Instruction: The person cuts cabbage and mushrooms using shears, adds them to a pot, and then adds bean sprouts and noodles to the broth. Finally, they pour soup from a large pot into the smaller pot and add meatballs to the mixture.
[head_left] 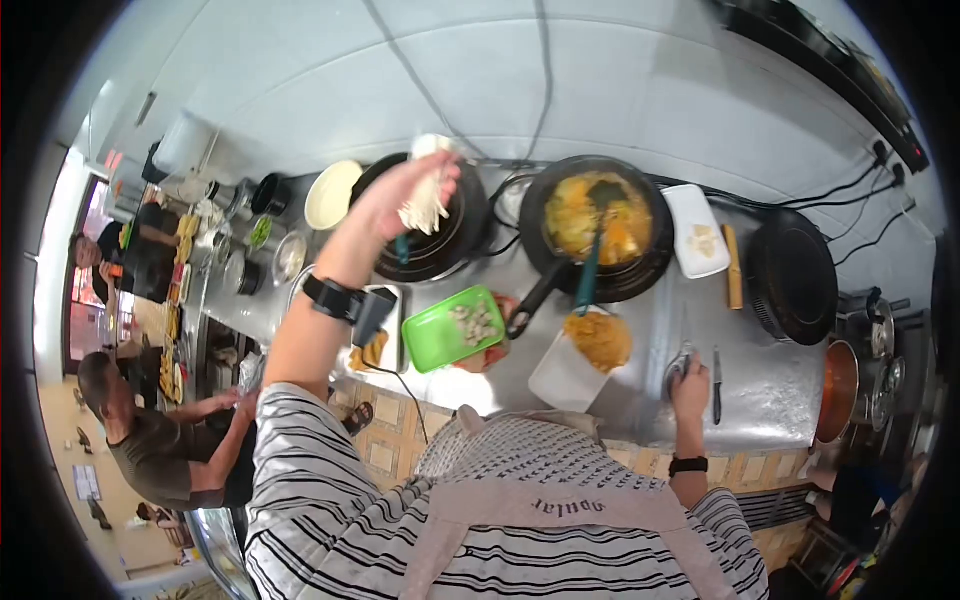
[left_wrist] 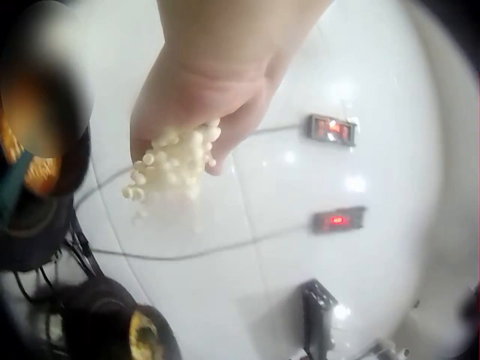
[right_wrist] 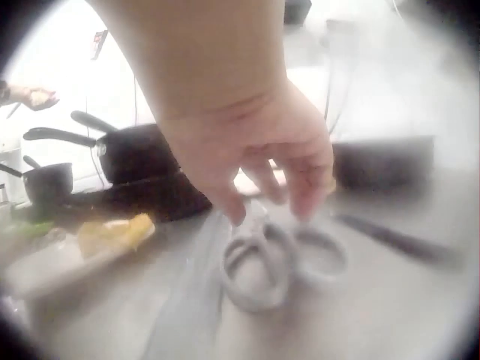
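Observation:
My left hand (head_left: 400, 195) is raised over the dark pan (head_left: 440, 255) at the back left, gripping a bunch of white enoki mushrooms (head_left: 425, 208) whose stems hang down. In the left wrist view the small round caps (left_wrist: 176, 157) poke out past the fingers. Low on the steel counter at the right, my right hand (head_left: 690, 388) reaches over grey-handled scissors (right_wrist: 259, 266). Thumb and fingers are spread, with fingertips right at the scissors' handles. A knife (head_left: 717, 388) with a dark handle lies just right of that hand.
A pan of yellow-orange food (head_left: 610, 215) holds a teal spatula (head_left: 588, 270). In front are a green tray (head_left: 450, 335) with pale pieces and a white tray (head_left: 565, 375) with orange-brown food. A black pan (head_left: 795, 275) stands right. Another person (head_left: 150, 440) works at left.

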